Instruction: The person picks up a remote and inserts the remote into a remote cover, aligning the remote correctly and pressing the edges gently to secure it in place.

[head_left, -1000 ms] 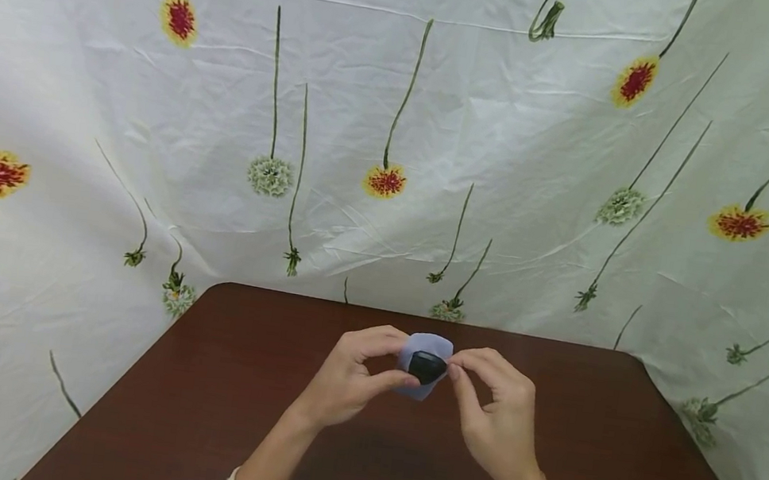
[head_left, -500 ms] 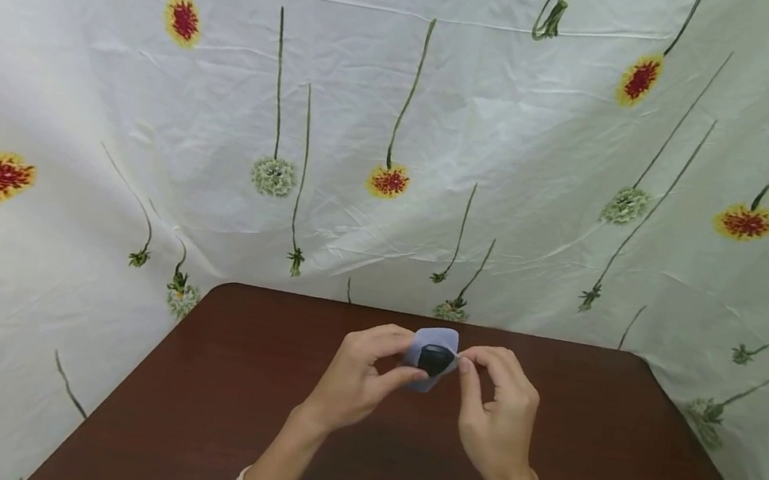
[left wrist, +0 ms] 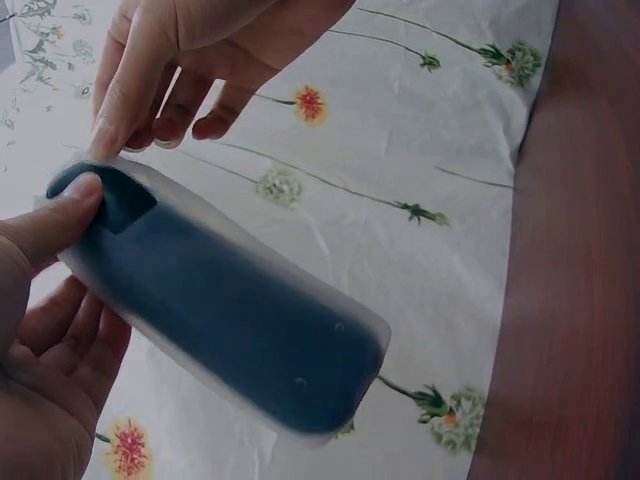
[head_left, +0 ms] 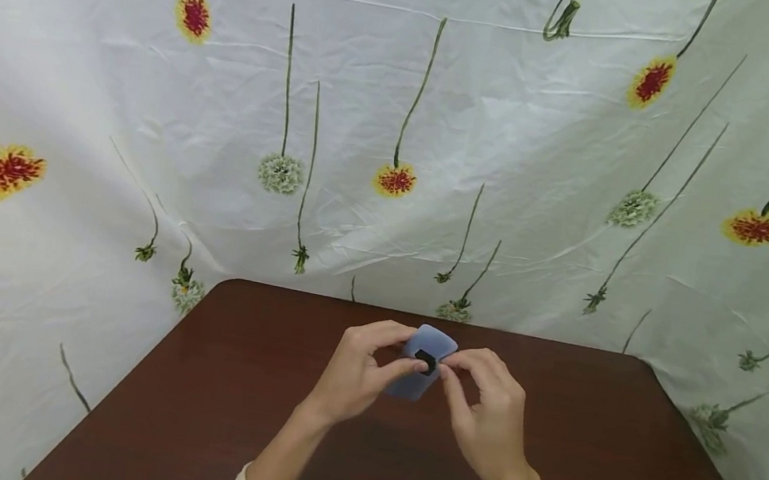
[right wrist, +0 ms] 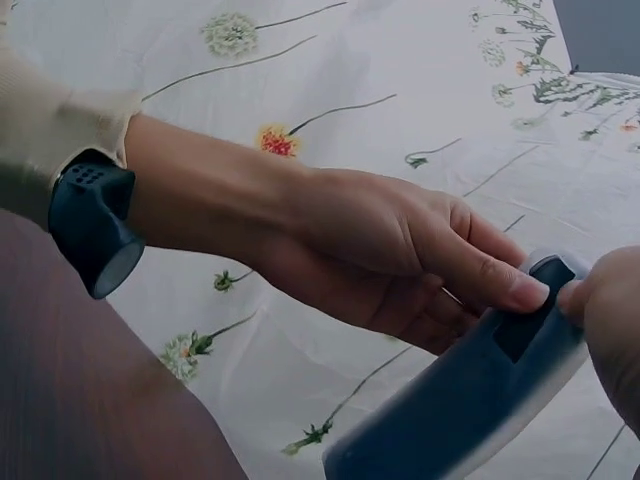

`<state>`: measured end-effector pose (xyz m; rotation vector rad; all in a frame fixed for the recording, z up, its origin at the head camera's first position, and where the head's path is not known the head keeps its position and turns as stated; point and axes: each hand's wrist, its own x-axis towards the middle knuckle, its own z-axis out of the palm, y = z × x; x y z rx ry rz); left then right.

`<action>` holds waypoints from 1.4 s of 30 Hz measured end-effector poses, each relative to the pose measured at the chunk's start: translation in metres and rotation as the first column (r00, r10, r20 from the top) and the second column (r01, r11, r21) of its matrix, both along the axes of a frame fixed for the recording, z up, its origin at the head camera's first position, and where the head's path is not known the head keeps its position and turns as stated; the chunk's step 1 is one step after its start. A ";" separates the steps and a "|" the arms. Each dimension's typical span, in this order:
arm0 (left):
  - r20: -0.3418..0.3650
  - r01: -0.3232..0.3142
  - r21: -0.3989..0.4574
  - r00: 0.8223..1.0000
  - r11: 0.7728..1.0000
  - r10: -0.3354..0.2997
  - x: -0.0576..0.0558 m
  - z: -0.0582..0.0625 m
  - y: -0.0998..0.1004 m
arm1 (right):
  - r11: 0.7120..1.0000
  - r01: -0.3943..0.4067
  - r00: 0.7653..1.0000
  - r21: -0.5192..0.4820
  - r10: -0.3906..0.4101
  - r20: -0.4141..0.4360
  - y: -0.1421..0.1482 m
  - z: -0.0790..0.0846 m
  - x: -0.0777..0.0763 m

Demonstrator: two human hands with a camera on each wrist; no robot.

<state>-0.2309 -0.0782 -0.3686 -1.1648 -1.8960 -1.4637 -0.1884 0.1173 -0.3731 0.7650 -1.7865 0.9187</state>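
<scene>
My left hand (head_left: 349, 368) holds a translucent pale-blue sleeve (head_left: 412, 386) above the table, its thumb over a dark object showing through an opening. In the left wrist view, the long sleeve (left wrist: 250, 320) has rounded corners and looks dark blue from what lies inside; the bare black part (left wrist: 128, 200) shows near one end under the left thumb. My right hand (head_left: 489, 413) pinches the sleeve's edge beside that opening with thumb and forefinger. The right wrist view has the left thumb on the opening and part of the right hand (right wrist: 615, 330) at the edge. The object's kind is hidden.
A dark red-brown table (head_left: 252, 376) lies beneath both hands. Behind and around it hangs a white flower-printed cloth (head_left: 340, 130). A black camera (right wrist: 95, 220) is strapped at the left wrist, by a cream sleeve cuff (right wrist: 60, 130).
The translucent sleeve has turned in the left hand, and less of the black part shows now. My right fingers have shifted slightly leftward with the sleeve's edge. The head view has shifted a little.
</scene>
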 end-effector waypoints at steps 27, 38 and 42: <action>0.297 0.195 0.016 0.936 0.981 -0.191 -0.004 -0.003 -0.004 | 0.949 -0.154 0.784 -0.275 0.286 0.550 0.016 0.001 -0.003; 0.231 0.191 0.103 0.950 0.976 -0.210 -0.007 -0.003 -0.006 | 0.866 -0.401 0.643 -0.300 0.499 0.581 0.021 -0.001 -0.004; 0.231 0.194 0.115 0.949 0.974 -0.216 -0.006 -0.005 -0.004 | 0.872 -0.399 0.631 -0.284 0.486 0.605 0.023 -0.002 -0.005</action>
